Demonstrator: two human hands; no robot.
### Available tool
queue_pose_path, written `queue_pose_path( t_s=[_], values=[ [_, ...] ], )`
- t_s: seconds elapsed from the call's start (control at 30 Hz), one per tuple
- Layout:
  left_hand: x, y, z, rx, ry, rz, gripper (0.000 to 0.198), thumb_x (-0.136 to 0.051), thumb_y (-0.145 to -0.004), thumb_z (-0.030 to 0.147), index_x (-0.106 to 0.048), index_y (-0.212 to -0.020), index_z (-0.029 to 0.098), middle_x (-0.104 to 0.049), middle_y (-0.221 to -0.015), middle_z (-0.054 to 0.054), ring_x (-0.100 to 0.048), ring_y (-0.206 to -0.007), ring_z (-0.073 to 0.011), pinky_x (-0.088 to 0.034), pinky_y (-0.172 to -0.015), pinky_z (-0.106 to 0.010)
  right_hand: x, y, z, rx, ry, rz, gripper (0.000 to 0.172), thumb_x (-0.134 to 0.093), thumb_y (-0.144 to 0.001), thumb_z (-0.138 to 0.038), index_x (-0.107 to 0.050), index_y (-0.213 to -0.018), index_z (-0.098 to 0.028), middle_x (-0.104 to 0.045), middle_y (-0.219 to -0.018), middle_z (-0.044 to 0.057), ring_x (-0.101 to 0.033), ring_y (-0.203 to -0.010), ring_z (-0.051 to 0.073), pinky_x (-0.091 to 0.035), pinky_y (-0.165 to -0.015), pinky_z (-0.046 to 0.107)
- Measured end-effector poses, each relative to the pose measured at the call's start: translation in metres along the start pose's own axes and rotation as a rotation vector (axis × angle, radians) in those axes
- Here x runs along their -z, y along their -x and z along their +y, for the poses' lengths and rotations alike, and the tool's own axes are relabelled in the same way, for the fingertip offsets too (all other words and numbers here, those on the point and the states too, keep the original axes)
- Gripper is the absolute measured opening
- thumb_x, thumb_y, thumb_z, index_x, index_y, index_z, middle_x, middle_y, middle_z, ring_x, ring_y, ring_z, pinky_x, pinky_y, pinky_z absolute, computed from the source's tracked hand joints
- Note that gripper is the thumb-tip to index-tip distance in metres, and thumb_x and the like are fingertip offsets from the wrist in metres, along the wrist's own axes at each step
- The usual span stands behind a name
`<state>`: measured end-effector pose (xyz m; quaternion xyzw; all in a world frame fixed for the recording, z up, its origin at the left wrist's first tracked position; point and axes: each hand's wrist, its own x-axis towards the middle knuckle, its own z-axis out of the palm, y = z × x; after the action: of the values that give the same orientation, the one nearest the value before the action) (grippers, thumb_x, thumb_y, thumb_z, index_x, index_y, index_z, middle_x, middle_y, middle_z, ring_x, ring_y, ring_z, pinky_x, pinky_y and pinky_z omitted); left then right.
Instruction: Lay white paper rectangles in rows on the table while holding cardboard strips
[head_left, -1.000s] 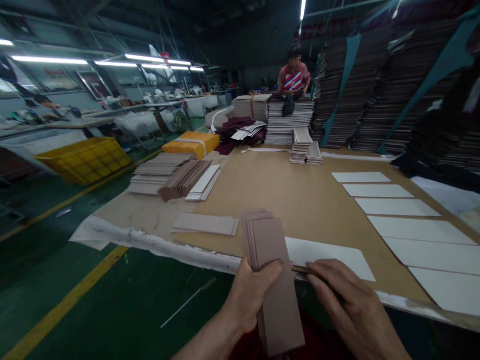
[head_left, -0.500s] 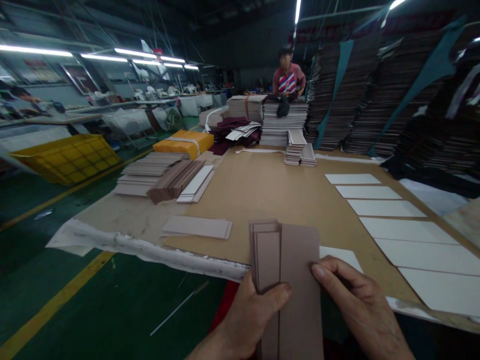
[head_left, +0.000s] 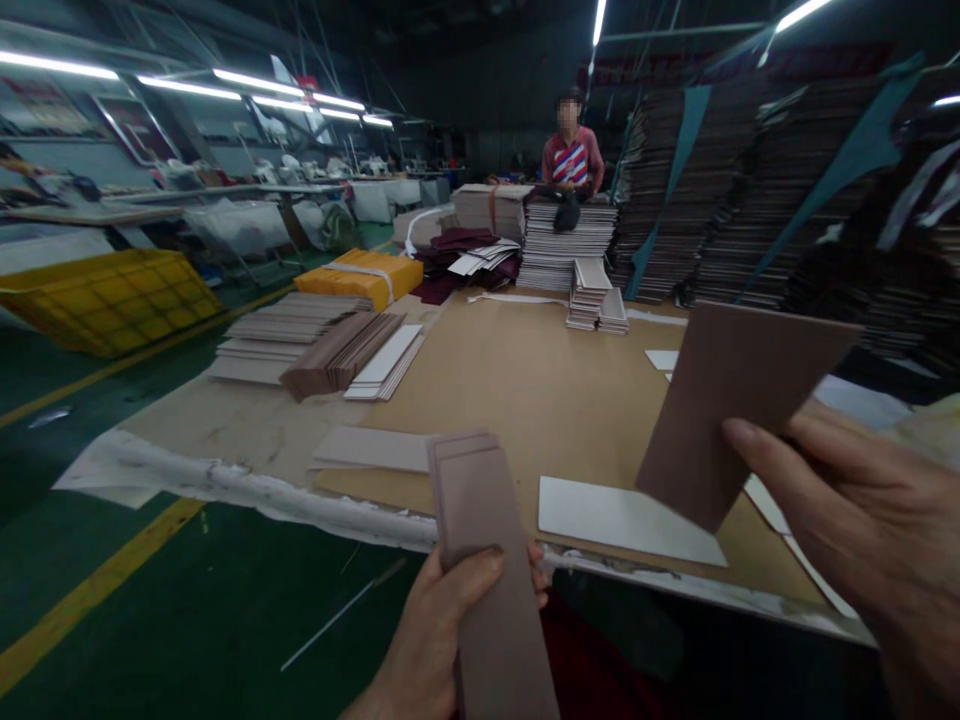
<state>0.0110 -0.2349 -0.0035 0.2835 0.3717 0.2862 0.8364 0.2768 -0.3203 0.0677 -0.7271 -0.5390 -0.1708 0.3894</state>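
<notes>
My left hand (head_left: 442, 620) is closed round a small stack of brownish-grey rectangular panels (head_left: 480, 500), thumb on top, in front of the table's near edge. In my right hand (head_left: 847, 510), raised at the right, a single brownish panel (head_left: 739, 400) is pinched between thumb and fingers. It is tilted above the table. Below and left of it a white panel (head_left: 615, 515) lies flat near the edge. The right hand and its panel cover most of the other white panels on that side.
A brown-topped table (head_left: 517, 375) spreads ahead. On its left lie stacks of brown panels (head_left: 341, 355) and a yellow bundle (head_left: 364, 275). Small stacks (head_left: 589, 290) stand at the back. Tall dark piles (head_left: 720, 190) rise behind. A person (head_left: 574, 155) stands beyond; a yellow bin (head_left: 112, 300) sits left.
My right hand has drawn one panel off the stack and carried it up and to the right. My left hand has shifted slightly left with the remaining panels.
</notes>
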Motion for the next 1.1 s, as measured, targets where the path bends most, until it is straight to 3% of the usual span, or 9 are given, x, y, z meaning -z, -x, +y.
queue_pose_path(
  t_s=[0.07, 0.13, 0.27, 0.47, 0.63, 0.73, 0.83, 0.97, 1.1],
  values=[
    [0.002, 0.000, 0.002, -0.004, 0.010, 0.041, 0.039, -0.086, -0.068, 0.035, -0.076, -0.098, 0.012, -0.078, -0.091, -0.013, -0.073, -0.079, -0.0247, -0.060, -0.076, -0.035, -0.011, -0.019, 0.007, 0.289, 0.173, -0.002, 0.021, -0.053, -0.102, -0.033, -0.071, -0.100, -0.022, -0.067, -0.090, 0.004, -0.061, -0.079, 0.020, -0.043, -0.066, 0.030],
    [0.001, 0.000, 0.001, 0.003, -0.015, 0.068, 0.042, -0.087, -0.068, 0.037, -0.074, -0.099, 0.012, -0.078, -0.087, -0.013, -0.072, -0.076, -0.0242, -0.060, -0.070, -0.033, -0.035, -0.025, 0.012, 0.436, 0.312, -0.175, 0.023, -0.048, -0.103, -0.024, -0.069, -0.107, -0.019, -0.064, -0.093, 0.008, -0.058, -0.085, 0.023, -0.042, -0.069, 0.033],
    [-0.004, 0.000, -0.001, -0.008, -0.078, 0.073, 0.042, -0.089, -0.067, 0.040, -0.074, -0.094, 0.011, -0.077, -0.081, -0.013, -0.070, -0.069, -0.0217, -0.057, -0.063, -0.029, -0.086, -0.011, 0.017, 0.432, 0.447, -0.624, 0.022, -0.048, -0.099, -0.012, -0.069, -0.094, -0.018, -0.061, -0.090, 0.009, -0.056, -0.085, 0.025, -0.041, -0.072, 0.034],
    [-0.009, -0.002, 0.000, -0.064, -0.140, 0.066, 0.042, -0.087, -0.068, 0.039, -0.072, -0.096, 0.013, -0.076, -0.079, -0.009, -0.068, -0.067, -0.0199, -0.057, -0.063, -0.029, -0.089, 0.003, 0.021, 0.389, 0.294, -0.749, 0.020, -0.050, -0.092, -0.011, -0.069, -0.093, -0.019, -0.065, -0.095, 0.008, -0.061, -0.086, 0.024, -0.047, -0.076, 0.035],
    [-0.023, -0.011, -0.002, -0.115, -0.278, 0.044, 0.045, -0.082, -0.072, 0.037, -0.070, -0.107, 0.013, -0.077, -0.094, -0.012, -0.071, -0.077, -0.0240, -0.057, -0.071, -0.034, -0.062, 0.010, -0.013, 0.009, -0.440, -0.838, 0.031, -0.047, -0.102, -0.041, -0.071, -0.114, -0.026, -0.069, -0.109, 0.005, -0.063, -0.102, 0.024, -0.049, -0.087, 0.036],
    [-0.031, -0.015, -0.004, -0.183, -0.459, -0.007, 0.047, -0.080, -0.074, 0.036, -0.070, -0.114, 0.014, -0.076, -0.107, -0.013, -0.071, -0.097, -0.0293, -0.056, -0.085, -0.038, -0.061, 0.026, -0.035, -0.262, -0.765, -0.958, 0.035, -0.053, -0.098, -0.054, -0.073, -0.097, -0.026, -0.069, -0.094, 0.002, -0.063, -0.091, 0.022, -0.048, -0.079, 0.031],
    [-0.034, -0.015, -0.006, -0.187, -0.492, -0.057, 0.046, -0.080, -0.074, 0.036, -0.070, -0.113, 0.014, -0.075, -0.112, -0.013, -0.068, -0.106, -0.0320, -0.054, -0.091, -0.040, -0.066, 0.038, -0.037, -0.430, -0.837, -0.907, 0.040, -0.059, -0.091, -0.058, -0.067, -0.076, -0.022, -0.062, -0.075, 0.000, -0.056, -0.075, 0.019, -0.044, -0.070, 0.029],
    [-0.031, -0.011, -0.008, -0.026, -0.238, -0.014, 0.044, -0.077, -0.076, 0.035, -0.068, -0.113, 0.014, -0.077, -0.105, -0.013, -0.072, -0.092, -0.0301, -0.056, -0.080, -0.040, -0.066, 0.042, -0.026, -0.461, -0.744, -0.767, 0.050, -0.059, -0.091, -0.061, -0.054, -0.063, -0.020, -0.049, -0.066, -0.002, -0.046, -0.066, 0.015, -0.036, -0.061, 0.027],
    [-0.030, -0.007, -0.007, 0.013, -0.120, -0.037, 0.051, -0.085, -0.070, 0.032, -0.068, -0.114, 0.013, -0.077, -0.101, -0.015, -0.074, -0.086, -0.0318, -0.057, -0.073, -0.040, -0.057, 0.040, -0.029, -0.535, -0.932, -0.840, 0.040, -0.062, -0.093, -0.058, -0.061, -0.076, -0.022, -0.054, -0.071, -0.002, -0.053, -0.071, 0.016, -0.044, -0.066, 0.026]
  ],
)
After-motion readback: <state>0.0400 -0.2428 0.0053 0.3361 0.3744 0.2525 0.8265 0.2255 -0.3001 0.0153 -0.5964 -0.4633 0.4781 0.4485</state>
